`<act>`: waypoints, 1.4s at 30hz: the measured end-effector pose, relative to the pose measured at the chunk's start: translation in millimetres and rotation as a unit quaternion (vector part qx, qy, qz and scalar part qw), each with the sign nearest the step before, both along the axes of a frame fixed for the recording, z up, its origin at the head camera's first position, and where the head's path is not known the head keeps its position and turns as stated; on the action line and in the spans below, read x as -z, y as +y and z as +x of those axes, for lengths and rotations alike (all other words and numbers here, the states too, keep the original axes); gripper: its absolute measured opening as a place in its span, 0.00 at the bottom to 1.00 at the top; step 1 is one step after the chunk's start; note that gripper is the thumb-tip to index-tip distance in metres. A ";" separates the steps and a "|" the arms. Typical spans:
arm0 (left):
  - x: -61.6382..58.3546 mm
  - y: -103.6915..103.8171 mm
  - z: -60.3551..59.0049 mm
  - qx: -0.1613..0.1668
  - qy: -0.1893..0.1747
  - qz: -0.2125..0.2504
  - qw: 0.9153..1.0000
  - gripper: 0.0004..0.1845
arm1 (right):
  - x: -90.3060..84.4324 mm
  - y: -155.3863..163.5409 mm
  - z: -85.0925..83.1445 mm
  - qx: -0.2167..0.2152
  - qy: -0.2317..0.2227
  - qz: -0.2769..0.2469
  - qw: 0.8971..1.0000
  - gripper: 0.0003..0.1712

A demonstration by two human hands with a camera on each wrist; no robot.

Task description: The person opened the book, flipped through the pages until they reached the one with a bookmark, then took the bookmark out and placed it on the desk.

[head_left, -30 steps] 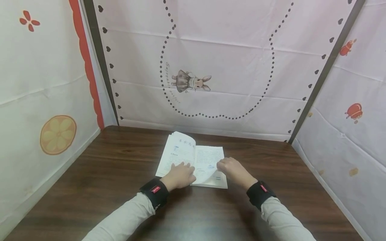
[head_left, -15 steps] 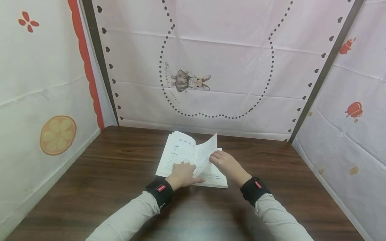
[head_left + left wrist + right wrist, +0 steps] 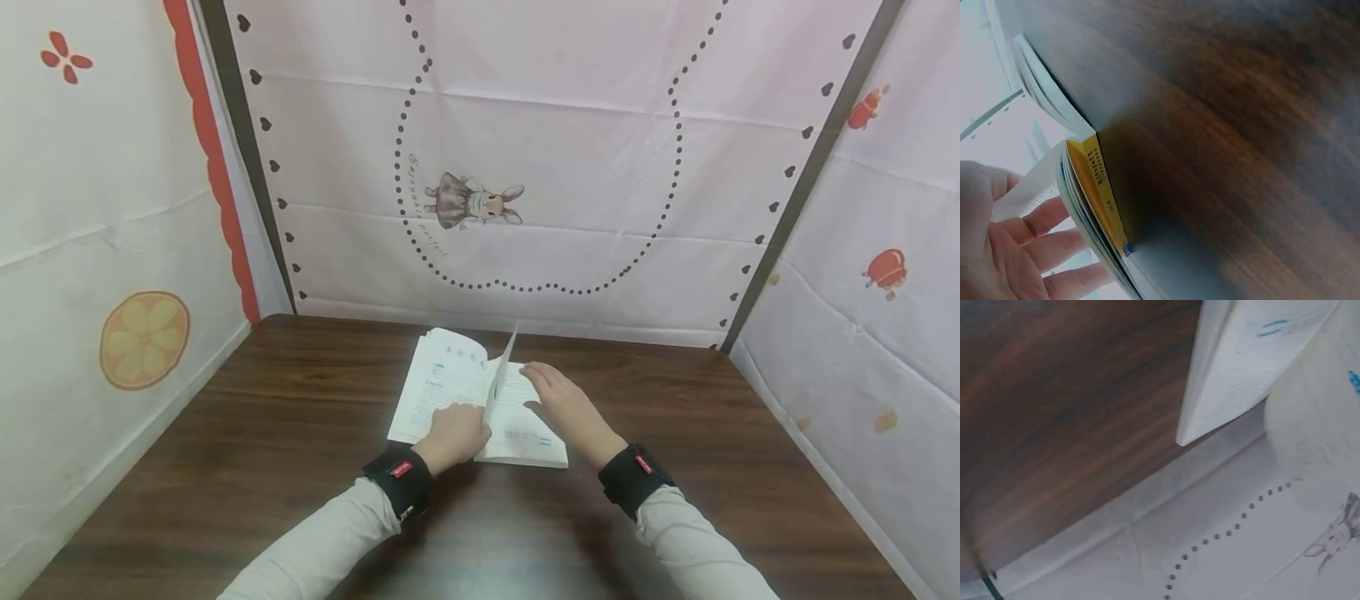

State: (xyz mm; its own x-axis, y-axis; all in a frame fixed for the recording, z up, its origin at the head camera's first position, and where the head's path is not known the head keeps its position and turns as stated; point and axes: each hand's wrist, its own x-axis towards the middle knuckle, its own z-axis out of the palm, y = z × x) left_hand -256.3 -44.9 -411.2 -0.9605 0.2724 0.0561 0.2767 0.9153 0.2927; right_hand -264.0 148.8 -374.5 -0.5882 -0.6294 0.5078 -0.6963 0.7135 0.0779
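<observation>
An open book (image 3: pixel 442 375) lies on the dark wooden table, with printed text on its pages. One page (image 3: pixel 500 375) stands nearly upright near the middle, seen almost edge-on in the head view. My left hand (image 3: pixel 455 435) rests over the left pages and pinches this page near its lower end between thumb and fingers. In the left wrist view the left hand (image 3: pixel 1016 250) sits behind the book's yellow spine (image 3: pixel 1104 194). Over the right pages, my right hand (image 3: pixel 566 412) is apart from the raised page, its thumb and fingers spread; the right wrist view does not show it.
The brown table (image 3: pixel 315 467) extends around the book on all sides. White printed cloth walls (image 3: pixel 585 208) stand behind and at both sides; the back one carries a rabbit drawing (image 3: pixel 476 202). Each wrist wears a black band (image 3: pixel 636 479).
The right hand lifted a right-hand page from its corner and swung it left to nearly upright, then let go. The left hand's thumb has closed onto that page.
</observation>
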 end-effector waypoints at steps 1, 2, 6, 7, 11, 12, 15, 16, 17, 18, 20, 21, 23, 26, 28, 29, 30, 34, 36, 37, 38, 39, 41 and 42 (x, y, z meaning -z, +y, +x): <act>-0.5 -0.9 0.9 -0.004 -0.004 0.019 1.000 0.13 | 2.1 2.1 0.5 0.021 -0.038 0.005 0.999 0.28; -1.0 -2.4 1.5 -0.008 -0.009 0.042 0.999 0.14 | 4.3 4.6 1.1 0.043 -0.080 0.013 0.996 0.29; -2.7 -9.1 1.1 -0.031 -0.030 0.140 0.989 0.21 | 14.3 16.0 0.6 0.104 -0.250 0.049 0.961 0.35; -3.5 -11.2 0.5 -0.041 -0.039 0.165 0.985 0.22 | 16.5 18.6 0.1 0.108 -0.281 0.053 0.952 0.36; -6.4 -18.7 -2.9 -0.077 -0.069 0.229 0.968 0.23 | 23.3 26.4 -1.6 0.100 -0.353 0.052 0.929 0.37; -6.8 -20.4 -3.8 -0.083 -0.075 0.240 0.964 0.23 | 24.7 27.7 -2.0 0.098 -0.360 0.054 0.926 0.37; -7.8 -24.2 -5.0 -0.085 -0.081 0.271 0.955 0.22 | 27.7 30.2 -3.1 0.100 -0.373 0.061 0.921 0.37; -7.9 -25.2 -5.1 -0.084 -0.076 0.278 0.954 0.21 | 28.5 30.6 -3.5 0.101 -0.374 0.062 0.920 0.38; -8.1 -26.3 -4.9 -0.082 -0.068 0.288 0.952 0.21 | 29.1 30.9 -4.0 0.102 -0.375 0.063 0.919 0.38; -8.5 -27.2 -4.6 -0.081 -0.060 0.296 0.950 0.22 | 29.8 31.1 -4.5 0.101 -0.374 0.064 0.920 0.38; -9.7 -29.2 -3.1 -0.086 -0.035 0.300 0.949 0.25 | 30.2 31.3 -4.8 0.099 -0.373 0.065 0.920 0.37; -10.4 -30.2 -2.3 -0.089 -0.022 0.300 0.949 0.28 | 30.4 31.3 -4.9 0.098 -0.372 0.066 0.921 0.37; -11.1 -32.0 -1.2 -0.093 0.003 0.295 0.951 0.34 | 30.9 31.3 -5.0 0.097 -0.366 0.072 0.923 0.35; -9.3 -33.9 -0.3 -0.094 0.038 0.264 0.959 0.44 | 29.1 30.7 -4.2 0.097 -0.359 0.078 0.925 0.33; -6.4 -35.4 0.1 -0.086 0.057 0.238 0.966 0.48 | 27.3 30.4 -3.9 0.095 -0.356 0.081 0.926 0.32; -5.1 -36.1 0.2 -0.081 0.067 0.219 0.970 0.48 | 26.6 30.1 -3.7 0.095 -0.356 0.082 0.926 0.32; -4.0 -36.8 0.5 -0.075 0.078 0.196 0.975 0.47 | 25.5 29.7 -3.3 0.095 -0.357 0.081 0.926 0.32; -2.1 -39.2 -0.1 -0.063 0.111 0.100 0.987 0.40 | 25.5 28.5 -1.7 0.098 -0.368 0.074 0.922 0.33; -2.8 -39.6 -0.9 -0.049 0.130 0.037 0.990 0.38 | 26.6 28.2 -0.6 0.099 -0.376 0.068 0.919 0.34; -2.7 -39.9 -1.3 -0.033 0.136 0.005 0.990 0.39 | 27.4 28.3 -0.4 0.098 -0.378 0.066 0.918 0.35; -2.9 -40.1 -1.6 -0.010 0.139 -0.028 0.990 0.39 | 28.1 28.7 -0.5 0.096 -0.379 0.066 0.918 0.35; -3.0 -40.2 -1.5 0.024 0.147 -0.053 0.987 0.37 | 28.7 29.1 -0.8 0.097 -0.381 0.066 0.917 0.36; -2.7 -40.5 0.1 0.101 0.143 -0.094 0.980 0.32 | 29.4 30.1 -1.7 0.100 -0.385 0.066 0.915 0.36; -2.4 -40.5 1.3 0.132 0.131 -0.107 0.977 0.29 | 29.3 30.6 -2.3 0.099 -0.388 0.064 0.914 0.35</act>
State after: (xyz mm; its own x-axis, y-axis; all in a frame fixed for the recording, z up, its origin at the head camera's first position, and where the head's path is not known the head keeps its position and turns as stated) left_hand -255.0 -85.4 -408.8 -0.8161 0.5404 0.2047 0.5503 0.8349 -0.0101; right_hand -266.3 179.4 -403.7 -0.8494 -0.4958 -0.1806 -0.4348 0.8516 -0.2930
